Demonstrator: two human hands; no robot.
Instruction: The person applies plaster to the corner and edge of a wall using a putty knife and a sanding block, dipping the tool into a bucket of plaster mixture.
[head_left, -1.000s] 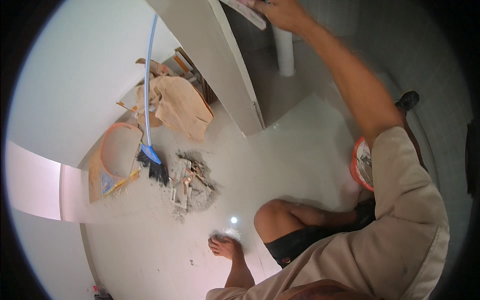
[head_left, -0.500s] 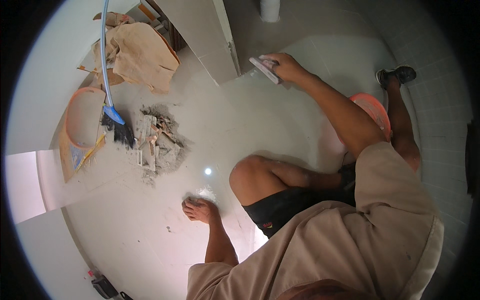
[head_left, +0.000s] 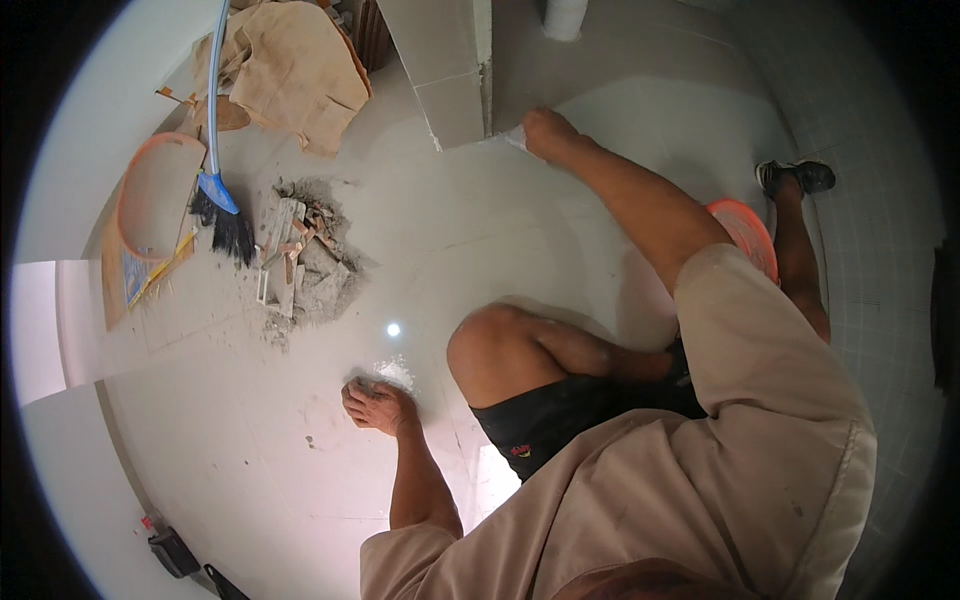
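Note:
My right hand (head_left: 550,133) reaches far forward on an outstretched arm. Its fingers are wrapped round a pale flat hand float (head_left: 515,137), mostly hidden by the hand. The float is at the floor beside the bottom end of a tiled partition wall (head_left: 445,95). Low on the floor, left of my bent knee, my left hand (head_left: 380,408) has its fingers curled downward. A greyish patch shows at its fingertips; whether it is a held thing I cannot make out. White crumbly powder (head_left: 397,373) lies right by that hand.
A rubble heap (head_left: 312,255) with broken tile pieces lies left of centre. Beside it are a blue-headed broom (head_left: 225,205), an orange-rimmed tub (head_left: 125,205) and brown sheeting (head_left: 295,75). An orange bucket (head_left: 745,232) is behind my right arm; a white pipe (head_left: 565,18) stands ahead.
My right hand has turned with the float and brought it closer to the partition's end. My left hand stays by the powder. The whole view has shifted somewhat.

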